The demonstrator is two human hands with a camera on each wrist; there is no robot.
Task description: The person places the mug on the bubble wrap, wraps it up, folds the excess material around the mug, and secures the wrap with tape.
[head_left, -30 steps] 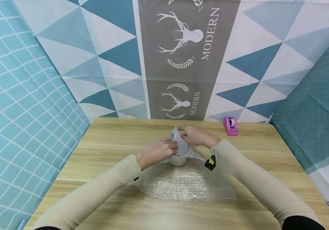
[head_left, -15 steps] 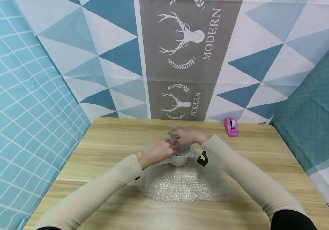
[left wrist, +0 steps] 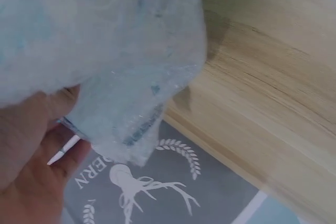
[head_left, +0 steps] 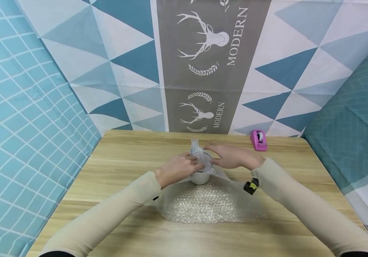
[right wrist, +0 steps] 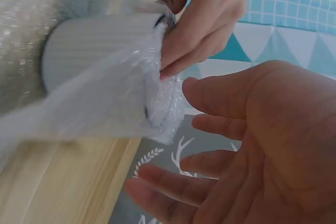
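Observation:
A white cup with a dark rim stands on a sheet of bubble wrap, part of which is drawn up over its mouth. Faint ribs show on the cup's side in the right wrist view. At the rim, my left hand pinches the folded wrap between thumb and fingers. Just right of the cup is my right hand; its fingers are spread and hold nothing in the right wrist view. A loose flap of wrap sticks out beyond the left fingers in the left wrist view.
A pink tape dispenser sits near the back right edge of the wooden table. Patterned cloth hangs behind the table and at both sides. Black wrist cameras, one with a yellow mark, are strapped below the sleeves.
My right hand first reached left over the cup's top, beside the left hand, then drew back to the right. A wrap flap now stands up behind the rim. The left hand has stayed at the rim.

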